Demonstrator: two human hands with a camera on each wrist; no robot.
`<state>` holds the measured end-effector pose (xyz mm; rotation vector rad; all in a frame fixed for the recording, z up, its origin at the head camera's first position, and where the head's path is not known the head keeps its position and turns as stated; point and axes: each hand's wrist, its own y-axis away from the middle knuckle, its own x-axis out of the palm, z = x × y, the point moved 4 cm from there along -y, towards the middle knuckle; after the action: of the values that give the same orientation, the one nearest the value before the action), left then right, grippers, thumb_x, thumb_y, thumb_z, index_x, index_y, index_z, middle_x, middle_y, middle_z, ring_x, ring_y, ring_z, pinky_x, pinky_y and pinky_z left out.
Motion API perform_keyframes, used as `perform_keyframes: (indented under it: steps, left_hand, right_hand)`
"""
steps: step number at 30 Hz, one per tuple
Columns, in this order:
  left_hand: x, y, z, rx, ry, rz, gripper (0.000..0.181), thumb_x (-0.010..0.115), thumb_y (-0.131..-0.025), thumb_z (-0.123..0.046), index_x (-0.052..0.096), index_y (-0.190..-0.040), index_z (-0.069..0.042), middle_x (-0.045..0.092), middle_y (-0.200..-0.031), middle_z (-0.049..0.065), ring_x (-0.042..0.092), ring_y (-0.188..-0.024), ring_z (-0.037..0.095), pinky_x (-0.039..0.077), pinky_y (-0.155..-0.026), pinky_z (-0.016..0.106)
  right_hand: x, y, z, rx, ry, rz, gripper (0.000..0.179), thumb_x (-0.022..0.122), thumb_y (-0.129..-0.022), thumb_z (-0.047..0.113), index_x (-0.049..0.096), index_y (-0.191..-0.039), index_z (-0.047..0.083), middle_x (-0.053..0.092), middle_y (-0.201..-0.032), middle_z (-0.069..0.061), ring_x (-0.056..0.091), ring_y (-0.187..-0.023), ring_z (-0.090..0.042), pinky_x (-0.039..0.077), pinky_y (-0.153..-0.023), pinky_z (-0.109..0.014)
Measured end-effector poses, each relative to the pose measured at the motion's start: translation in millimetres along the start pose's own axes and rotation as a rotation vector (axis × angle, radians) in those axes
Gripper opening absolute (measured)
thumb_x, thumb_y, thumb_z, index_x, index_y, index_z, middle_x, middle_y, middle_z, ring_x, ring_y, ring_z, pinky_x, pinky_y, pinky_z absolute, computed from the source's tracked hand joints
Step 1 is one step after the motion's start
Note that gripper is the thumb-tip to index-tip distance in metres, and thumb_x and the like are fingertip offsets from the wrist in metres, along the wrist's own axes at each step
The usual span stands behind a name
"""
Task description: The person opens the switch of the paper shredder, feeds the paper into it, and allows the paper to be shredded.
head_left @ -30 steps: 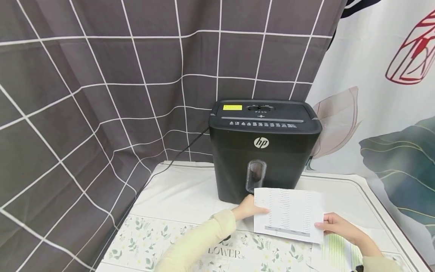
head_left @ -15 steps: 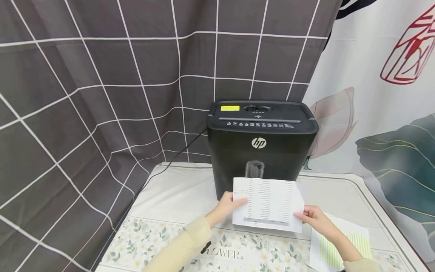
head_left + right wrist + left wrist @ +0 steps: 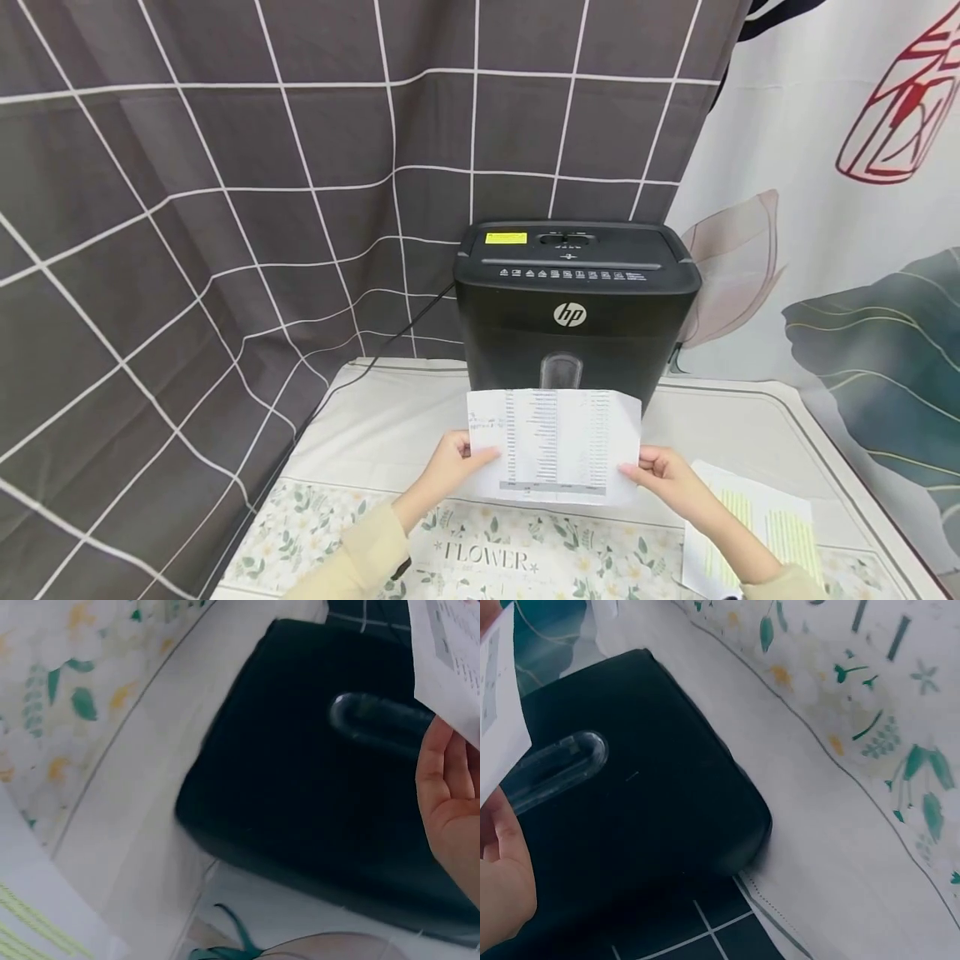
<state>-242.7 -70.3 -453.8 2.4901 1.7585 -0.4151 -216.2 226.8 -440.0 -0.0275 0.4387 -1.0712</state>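
A white printed sheet of paper (image 3: 555, 446), with columns of small text and a grey band near its lower edge, is held up in front of the black HP paper shredder (image 3: 577, 342). My left hand (image 3: 444, 468) pinches its left edge, thumb on the printed face and fingers behind. At the opposite edge my right hand (image 3: 671, 479) grips it the same way. The sheet overlaps the lower part of the shredder's clear window (image 3: 561, 371). In the left wrist view the paper (image 3: 502, 712) shows only partly, above the curled fingers of that hand (image 3: 506, 877).
Papers with yellow-green printed stripes (image 3: 753, 525) lie on the table at the right, partly under my right forearm. A black power cord (image 3: 375, 358) runs from the shredder down the left side. Flower-patterned cloth (image 3: 487, 550) covers the table front; a dark grid curtain (image 3: 337, 208) hangs behind.
Both hands have carried the sheet leftward and levelled it. The striped papers at the right have come further into view from under the sheet and right hand.
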Motion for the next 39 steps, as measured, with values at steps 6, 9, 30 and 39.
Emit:
perform_keyframes:
  steps: [6,9,30,39]
  left_hand:
    - [-2.9,13.8,-5.7,-0.003,0.034,0.061,0.031,0.064,-0.087,-0.015,0.064,-0.111,0.005,0.067,-0.108,0.023,0.07,-0.093,0.023,0.057,-0.076,0.025]
    - [-8.3,17.0,-13.3,0.036,0.046,0.072,0.03,0.065,-0.087,-0.013,0.063,-0.11,0.007,0.066,-0.108,0.025,0.071,-0.089,0.012,0.057,-0.075,0.025]
    - [-43.9,8.6,-57.1,0.113,-0.138,0.218,0.024,0.069,-0.082,-0.009,0.068,-0.1,0.007,0.069,-0.103,0.022,0.07,-0.092,0.027,0.055,-0.081,0.023]
    - [-67.5,-3.4,-108.7,0.219,-0.148,0.112,0.02,0.071,-0.077,0.0,0.068,-0.094,0.01,0.069,-0.1,0.024,0.071,-0.087,0.02,0.057,-0.078,0.027]
  right_hand:
    - [8.6,-0.5,19.6,0.066,0.092,-0.113,0.027,0.059,-0.086,-0.007,0.051,-0.102,-0.028,0.07,-0.089,-0.022,0.065,-0.076,0.006,0.054,-0.063,-0.017]
    - [12.5,-1.7,30.6,0.065,0.19,-0.145,0.021,0.061,-0.085,-0.005,0.058,-0.097,-0.022,0.068,-0.084,-0.027,0.062,-0.072,0.007,0.053,-0.06,-0.017]
    - [0.9,-4.2,80.7,-0.26,0.483,-0.417,0.031,0.074,-0.065,-0.011,0.057,-0.062,0.015,0.06,-0.059,0.01,0.047,-0.058,0.004,0.035,-0.051,-0.015]
    - [-20.4,-26.6,130.2,-0.379,0.554,-0.403,0.031,0.073,-0.065,-0.016,0.063,-0.067,0.013,0.058,-0.063,0.012,0.047,-0.062,0.004,0.04,-0.062,-0.009]
